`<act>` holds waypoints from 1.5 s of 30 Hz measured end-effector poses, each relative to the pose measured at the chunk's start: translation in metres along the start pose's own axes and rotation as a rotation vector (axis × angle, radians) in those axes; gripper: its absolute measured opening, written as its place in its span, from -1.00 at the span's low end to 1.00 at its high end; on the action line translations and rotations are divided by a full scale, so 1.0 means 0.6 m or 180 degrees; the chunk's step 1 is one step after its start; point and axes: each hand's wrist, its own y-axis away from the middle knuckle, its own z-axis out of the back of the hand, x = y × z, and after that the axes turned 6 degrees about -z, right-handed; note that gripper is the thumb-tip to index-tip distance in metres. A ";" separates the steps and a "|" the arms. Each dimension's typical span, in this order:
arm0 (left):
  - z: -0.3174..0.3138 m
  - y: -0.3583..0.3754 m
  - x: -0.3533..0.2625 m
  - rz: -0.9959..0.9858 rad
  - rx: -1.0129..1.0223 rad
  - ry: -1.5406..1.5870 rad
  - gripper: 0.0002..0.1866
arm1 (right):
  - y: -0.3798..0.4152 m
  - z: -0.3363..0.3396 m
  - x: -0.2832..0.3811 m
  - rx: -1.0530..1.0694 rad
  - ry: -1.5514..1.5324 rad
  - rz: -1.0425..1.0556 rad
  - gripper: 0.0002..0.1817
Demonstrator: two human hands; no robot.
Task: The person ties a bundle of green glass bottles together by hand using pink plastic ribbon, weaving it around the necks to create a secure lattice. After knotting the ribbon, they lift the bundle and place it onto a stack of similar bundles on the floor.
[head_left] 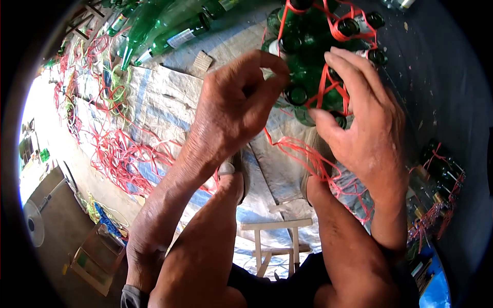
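Observation:
A cluster of green glass bottles stands upright in front of me, with red plastic string looped around and between the necks. My left hand is at the cluster's left side, thumb and forefinger pinched together beside a bottle mouth; whatever is between the fingertips is hidden. On the right, my right hand curves over the bottles, its thumb and fingers spread apart, the thumb tip close to the near bottles and the string. A loose bundle of red string trails below the cluster between my feet.
More green bottles lie at the upper left. Tangled red string covers the sheet on the left. A wooden stool stands between my legs. Another tied group of bottles is at the right, near a blue container. A fan is far left.

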 end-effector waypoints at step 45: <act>-0.034 -0.029 0.095 0.0402 0.0043 0.0990 -0.69 | -0.091 -0.025 -0.022 0.0756 -0.0327 0.1000 -0.71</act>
